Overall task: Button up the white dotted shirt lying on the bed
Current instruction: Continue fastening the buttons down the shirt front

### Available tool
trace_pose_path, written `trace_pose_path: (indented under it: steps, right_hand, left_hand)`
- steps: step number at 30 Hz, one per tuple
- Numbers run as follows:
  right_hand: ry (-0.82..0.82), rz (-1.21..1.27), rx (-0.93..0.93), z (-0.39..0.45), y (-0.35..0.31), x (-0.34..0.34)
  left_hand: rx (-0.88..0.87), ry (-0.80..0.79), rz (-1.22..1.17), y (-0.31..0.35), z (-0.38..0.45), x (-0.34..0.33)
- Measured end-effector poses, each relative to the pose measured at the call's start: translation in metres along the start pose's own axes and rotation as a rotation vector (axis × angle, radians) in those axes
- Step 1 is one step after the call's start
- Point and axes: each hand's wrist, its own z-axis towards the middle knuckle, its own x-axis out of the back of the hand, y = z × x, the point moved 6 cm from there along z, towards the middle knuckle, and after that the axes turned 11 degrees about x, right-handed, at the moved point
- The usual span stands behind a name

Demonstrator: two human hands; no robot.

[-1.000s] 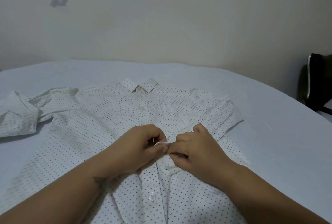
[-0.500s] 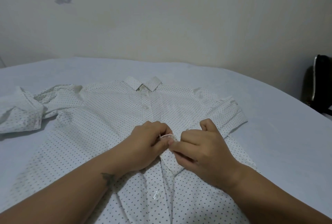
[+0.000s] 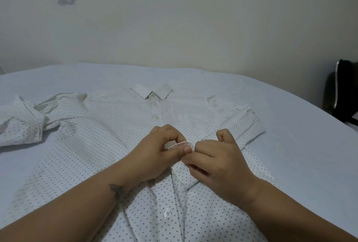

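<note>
At the far left, one sleeve of the white dotted shirt lies crumpled and folded back on the pale blue bed, while the shirt's body spreads flat across the middle of the bed with its collar pointing toward the wall. A grey mark shows on the wall high at the left. The left hand rests on the shirt's front with its fingers curled, thumb and forefinger pinching a clear button at the placket's edge. Touching it just to the right, the right hand has its fingers curled round the other edge of the placket, pinching the fabric against the button. Above the hands, a small button sits fastened on the closed upper placket; below them, nearer the camera, another clear button lies unfastened on the open front. The right sleeve is folded near the right hand. At the far right, a dark object stands beside the bed; what it is cannot be told.
</note>
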Motion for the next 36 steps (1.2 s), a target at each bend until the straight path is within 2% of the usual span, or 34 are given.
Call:
trace_pose_path:
  steps: [9,15,23,27,31,36]
  right_hand:
    - [0.023,-0.02,-0.014,0.0,0.001,0.003]
    - [0.08,-0.021,-0.045,-0.001,0.003,0.006]
    - [0.092,0.049,-0.095,-0.002,0.007,0.009]
    - [0.094,0.077,-0.083,-0.002,0.008,0.007]
    - [0.086,0.121,-0.086,-0.002,0.008,0.005]
    - [0.062,0.184,-0.094,-0.004,0.008,0.001]
  left_hand:
    - [0.047,-0.062,0.008,0.002,-0.001,-0.007]
    - [0.049,-0.078,-0.101,0.004,-0.003,0.0]
    - [0.063,-0.274,-0.146,-0.001,-0.005,0.003]
    - [0.046,-0.228,-0.091,-0.001,-0.005,0.002]
    - [0.002,-0.252,-0.095,0.003,-0.006,0.0]
    - [-0.081,-0.252,0.043,0.009,-0.008,-0.001]
